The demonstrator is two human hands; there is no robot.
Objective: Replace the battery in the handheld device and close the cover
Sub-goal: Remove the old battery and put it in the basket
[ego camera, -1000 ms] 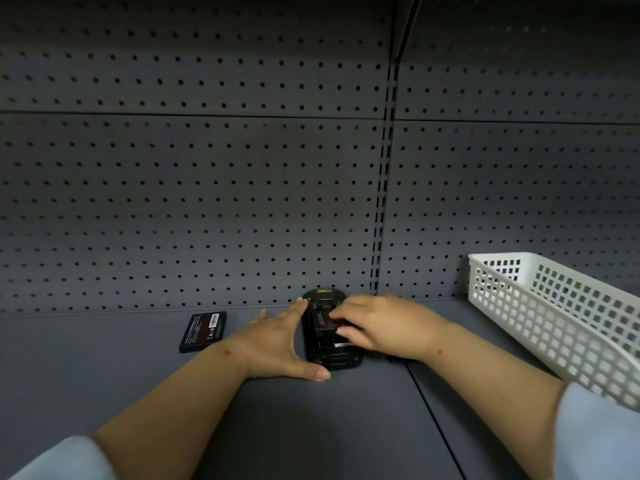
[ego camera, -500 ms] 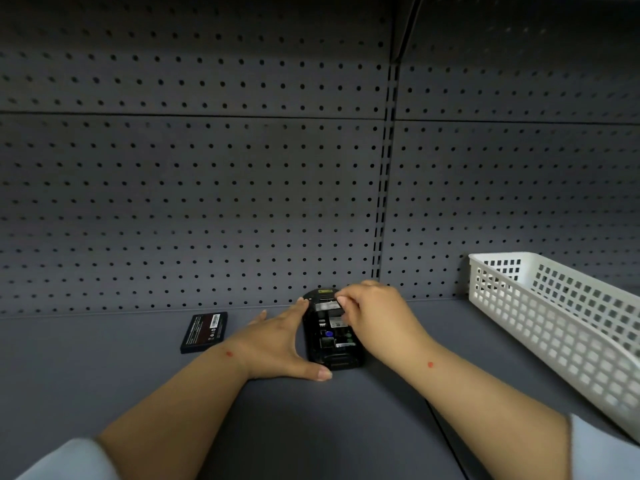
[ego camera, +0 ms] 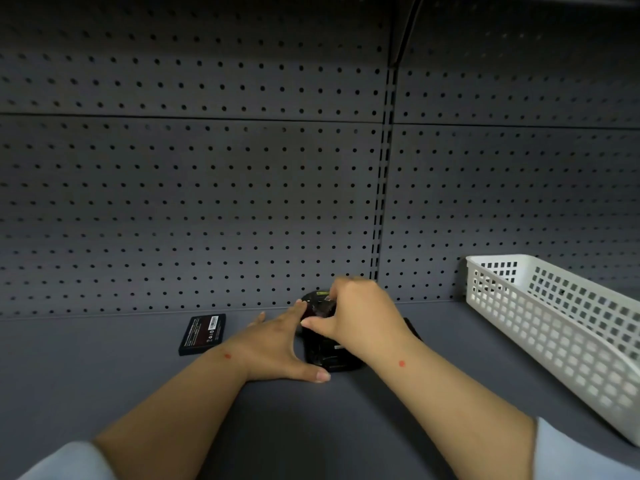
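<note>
- Two bare hands work on a black device (ego camera: 329, 355) lying flat on a dark grey shelf (ego camera: 311, 427), near the pegboard back wall (ego camera: 207, 202).
- Left hand (ego camera: 277, 348) lies spread and flat on the shelf, thumb and forefinger bracketing the device's left edge.
- Right hand (ego camera: 360, 317) arches over the device's far end, thumb and fingertips drawn together on something small and dark there; blur hides what it is, possibly a battery or a cover edge.
- One flat black battery (ego camera: 202, 334), a thin slab with a reddish label, lies apart to the left, untouched.
- Likely risks: the pinched piece could slip from the fingertips or seat crookedly, since the right hand hides the compartment; the device could skid on the smooth shelf if the left hand eases off.
- Device looks like glossy, rounded hard plastic.
- Pegboard is matte metal with regular round holes.
- White plastic basket (ego camera: 554, 327) with a lattice wall sits well to the right.
</note>
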